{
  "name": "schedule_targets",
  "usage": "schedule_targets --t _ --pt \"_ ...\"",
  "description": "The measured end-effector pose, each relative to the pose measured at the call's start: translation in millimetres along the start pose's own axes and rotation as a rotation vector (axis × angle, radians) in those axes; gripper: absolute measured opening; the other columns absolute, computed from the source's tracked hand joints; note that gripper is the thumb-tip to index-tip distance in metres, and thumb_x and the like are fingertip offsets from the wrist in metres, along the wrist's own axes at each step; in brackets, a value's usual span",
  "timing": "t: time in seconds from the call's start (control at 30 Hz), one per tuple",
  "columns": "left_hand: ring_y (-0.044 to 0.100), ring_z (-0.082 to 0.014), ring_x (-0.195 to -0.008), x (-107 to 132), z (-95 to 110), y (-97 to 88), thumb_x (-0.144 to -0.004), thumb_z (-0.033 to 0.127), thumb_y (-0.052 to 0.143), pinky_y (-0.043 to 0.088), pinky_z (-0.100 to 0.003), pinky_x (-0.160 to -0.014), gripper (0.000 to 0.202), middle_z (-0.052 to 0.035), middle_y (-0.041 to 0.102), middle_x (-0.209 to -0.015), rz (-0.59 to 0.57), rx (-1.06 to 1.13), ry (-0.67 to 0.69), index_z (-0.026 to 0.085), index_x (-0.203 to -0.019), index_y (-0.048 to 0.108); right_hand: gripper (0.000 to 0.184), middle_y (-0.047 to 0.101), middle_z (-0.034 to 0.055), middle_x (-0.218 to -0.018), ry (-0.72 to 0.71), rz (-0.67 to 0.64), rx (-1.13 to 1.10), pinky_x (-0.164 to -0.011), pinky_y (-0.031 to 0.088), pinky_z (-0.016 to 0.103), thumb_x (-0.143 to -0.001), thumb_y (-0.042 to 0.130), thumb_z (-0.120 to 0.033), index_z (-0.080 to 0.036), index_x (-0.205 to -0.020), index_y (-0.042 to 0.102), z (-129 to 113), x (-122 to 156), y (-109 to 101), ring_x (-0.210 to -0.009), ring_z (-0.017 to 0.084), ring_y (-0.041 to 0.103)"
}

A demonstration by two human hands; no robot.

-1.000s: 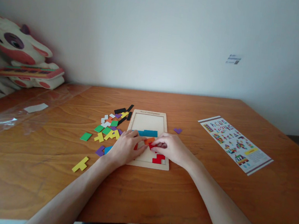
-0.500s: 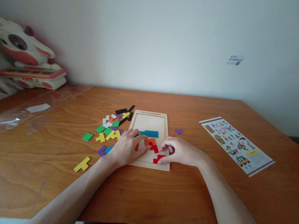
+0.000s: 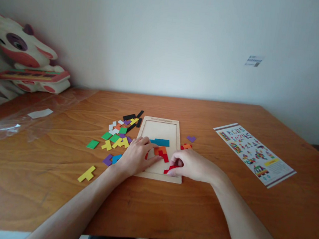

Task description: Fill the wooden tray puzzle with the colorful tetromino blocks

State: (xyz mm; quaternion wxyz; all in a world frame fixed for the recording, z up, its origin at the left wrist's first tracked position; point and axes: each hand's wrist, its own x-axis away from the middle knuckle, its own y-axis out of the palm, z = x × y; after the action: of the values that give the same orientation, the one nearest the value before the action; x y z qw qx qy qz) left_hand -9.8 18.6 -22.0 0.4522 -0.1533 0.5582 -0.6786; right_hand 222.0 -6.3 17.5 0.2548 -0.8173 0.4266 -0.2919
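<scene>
A pale wooden puzzle tray [image 3: 161, 129] lies on the brown table. Inside it sit a blue piece [image 3: 160, 142], an orange piece [image 3: 160, 149] and a red piece [image 3: 164, 157]. My left hand [image 3: 135, 158] rests on the tray's left side, fingers stretched flat, fingertips touching the orange piece. My right hand [image 3: 191, 165] is curled at the tray's lower right corner, its fingertips pinching another red piece [image 3: 170, 170]. Loose coloured pieces [image 3: 116, 135] lie scattered left of the tray.
A printed instruction sheet [image 3: 255, 154] lies to the right. A purple piece [image 3: 191, 139] and an orange piece [image 3: 187, 146] sit right of the tray. A yellow piece [image 3: 86, 174] lies near left. Clear plastic wrap [image 3: 13, 125] and a cow-shaped toy [image 3: 24, 58] are far left.
My right hand has moved from the tray's middle down and right to the lower red piece and closed on it. The orange and red pieces it covered now show. The left hand barely moved.
</scene>
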Motion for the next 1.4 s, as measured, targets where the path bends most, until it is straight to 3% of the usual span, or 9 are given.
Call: schedule_targets --t 0.17,0.27,0.53,0.7,0.87,1.03,1.23,1.33,1.4 --pt "0.059 -0.0233 -0.087 0.1 -0.8 -3.4 -0.089 0.050 0.063 0.046 -0.039 -0.083 0.040 -0.0078 0.061 -0.091 -0.042 0.032 0.028 0.020 -0.113 0.072 0.023 0.065 0.0014 -0.072 0.035 0.177 -0.232 -0.059 0.047 0.024 -0.093 0.059 -0.038 -0.018 -0.081 0.057 14.7 -8.2 -4.3 -0.066 0.015 0.064" --pt "0.059 -0.0227 -0.086 -0.8 1.8 -5.7 -0.088 0.051 0.064 0.045 -0.040 -0.084 0.040 -0.0072 0.060 -0.092 -0.076 0.055 0.062 0.021 -0.112 0.073 0.024 0.063 0.0006 -0.069 0.111 0.168 -0.311 -0.058 0.051 0.025 -0.098 0.052 -0.034 -0.019 -0.079 0.051 24.3 -13.5 -3.2 -0.063 0.014 0.066" --pt "0.058 -0.0231 -0.090 -8.6 22.6 -3.5 -0.086 0.044 0.071 0.043 -0.037 -0.082 0.033 -0.0067 0.062 -0.094 -0.171 0.126 0.124 0.024 -0.112 0.073 0.024 0.067 0.0017 -0.067 0.136 0.210 -0.234 -0.057 0.053 0.025 -0.098 0.052 -0.029 -0.020 -0.076 0.050 24.3 -17.8 -1.7 -0.062 0.017 0.070" --pt "0.058 -0.0245 -0.093 -10.1 24.4 -2.7 -0.085 0.040 0.072 0.043 -0.039 -0.084 0.032 -0.0074 0.063 -0.097 -0.214 0.165 0.107 0.023 -0.112 0.072 0.024 0.067 0.0018 -0.065 0.147 0.227 -0.208 -0.057 0.051 0.024 -0.098 0.052 -0.028 -0.020 -0.075 0.051 21.6 -17.2 -1.0 -0.060 0.016 0.069" --pt "0.059 -0.0219 -0.090 -9.4 22.3 -8.6 -0.092 0.040 0.060 0.046 -0.037 -0.084 0.030 -0.0065 0.062 -0.094 -0.136 0.310 0.073 0.021 -0.114 0.069 0.023 0.065 0.0009 -0.066 0.153 0.309 -0.283 -0.054 0.049 0.024 -0.094 0.057 -0.036 -0.019 -0.079 0.055 23.9 -20.1 1.7 -0.058 0.015 0.066" --pt "0.059 -0.0179 -0.093 -10.3 9.9 -21.0 -0.096 0.019 0.036 0.048 -0.033 -0.087 0.034 -0.0056 0.064 -0.099 0.024 0.619 -0.067 0.020 -0.110 0.067 0.042 0.064 0.0025 -0.071 -0.015 0.467 -0.119 -0.062 0.042 0.027 -0.083 0.065 -0.059 -0.018 -0.074 0.067 22.6 -22.4 -1.3 -0.067 0.016 0.058" --pt "0.060 -0.0173 -0.094 -10.1 -6.7 -17.5 -0.095 0.023 0.047 0.050 -0.032 -0.085 0.024 -0.0074 0.064 -0.104 0.035 0.644 -0.042 0.019 -0.103 0.069 0.046 0.061 0.0011 -0.067 -0.044 0.489 -0.191 -0.058 0.037 0.026 -0.086 0.059 -0.061 -0.017 -0.084 0.073 23.0 -22.4 -5.2 -0.063 0.015 0.053" --pt "0.062 -0.0174 -0.093 -9.0 -6.9 -13.4 -0.092 0.031 0.055 0.051 -0.030 -0.079 0.022 -0.0083 0.065 -0.108 0.044 0.666 -0.113 0.019 -0.108 0.066 0.047 0.062 0.0018 -0.066 0.026 0.553 -0.320 -0.056 0.040 0.027 -0.089 0.054 -0.060 -0.017 -0.092 0.073 27.6 -22.7 -9.8 -0.062 0.016 0.057" --pt "0.063 -0.0162 -0.086 -8.7 -5.5 -12.6 -0.088 0.035 0.063 0.052 -0.028 -0.072 0.029 -0.0076 0.066 -0.105 0.028 0.760 -0.194 0.018 -0.111 0.063 0.046 0.068 0.0050 -0.076 0.042 0.624 -0.401 -0.061 0.045 0.028 -0.089 0.054 -0.057 -0.017 -0.098 0.073 33.5 -23.5 -14.6 -0.071 0.019 0.063"
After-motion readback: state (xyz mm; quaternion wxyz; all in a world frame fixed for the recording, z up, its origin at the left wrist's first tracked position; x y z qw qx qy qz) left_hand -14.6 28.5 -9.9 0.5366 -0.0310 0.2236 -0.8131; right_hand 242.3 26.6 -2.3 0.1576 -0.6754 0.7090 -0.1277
